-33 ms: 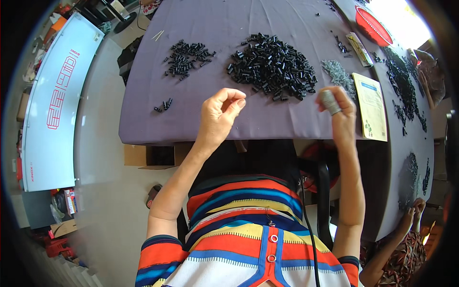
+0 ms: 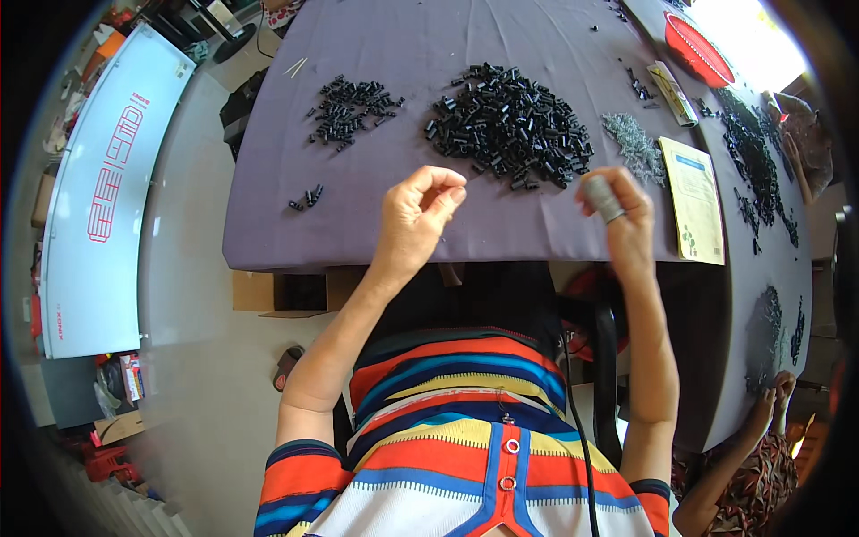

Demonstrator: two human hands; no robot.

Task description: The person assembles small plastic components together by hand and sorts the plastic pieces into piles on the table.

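Above the table's front edge, my left hand (image 2: 416, 215) is closed in a pinch, thumb against forefinger. Anything between those fingertips is too small to make out. Further right, my right hand (image 2: 625, 219) is raised with its fingers curled in; grey wrapping covers one finger, and what it holds is hidden. Just beyond both hands lies a large heap of short black tubular pieces (image 2: 510, 125). A smaller heap of black pieces (image 2: 352, 109) sits to its left, with several loose black pieces (image 2: 306, 198) nearer me. Small silvery-grey parts (image 2: 633, 143) are piled beyond my right hand.
A purple-grey cloth (image 2: 286, 242) covers the table. On the right lie a pale yellow booklet (image 2: 696, 210), a long narrow package (image 2: 673, 94) and a red basket (image 2: 696, 49). Another person's hands (image 2: 777, 398) work at the adjoining table. An open cardboard box (image 2: 255, 294) stands below.
My right hand has moved left, toward my left hand, and slightly lower. My left hand has shifted a little to the right, still pinched. The heaps look the same.
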